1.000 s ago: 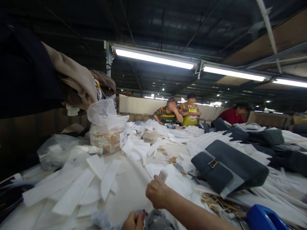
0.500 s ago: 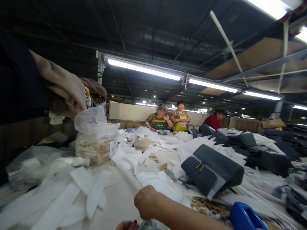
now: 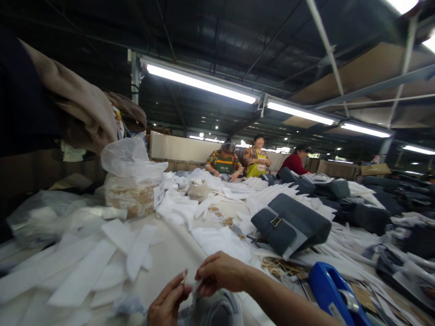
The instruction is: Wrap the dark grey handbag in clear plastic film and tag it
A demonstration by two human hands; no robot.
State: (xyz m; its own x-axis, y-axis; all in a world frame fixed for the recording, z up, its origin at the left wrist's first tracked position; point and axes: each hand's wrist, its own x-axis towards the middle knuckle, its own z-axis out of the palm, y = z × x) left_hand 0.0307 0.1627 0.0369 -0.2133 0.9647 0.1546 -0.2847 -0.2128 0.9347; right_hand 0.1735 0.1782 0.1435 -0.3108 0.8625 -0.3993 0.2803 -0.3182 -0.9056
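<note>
One grey bundle (image 3: 219,310), partly translucent, lies at the bottom edge of the view, beneath the hands. The left hand (image 3: 168,301) pinches a small pale sliver (image 3: 184,275) between its fingertips; the right hand (image 3: 222,271) curls its fingers at the bundle's top, its exact grip impossible to tell. Beyond the right forearm (image 3: 272,290) stand a blue tape dispenser (image 3: 322,283) and a dark grey bag (image 3: 299,222). Farther left, a plastic bag (image 3: 131,197) bears a white label (image 3: 158,194), its dark marks unreadable. Across the table (image 3: 166,253), a co-worker (image 3: 212,158) wears a green apron (image 3: 224,166) whose pale lettering is too small to read surely
</note>
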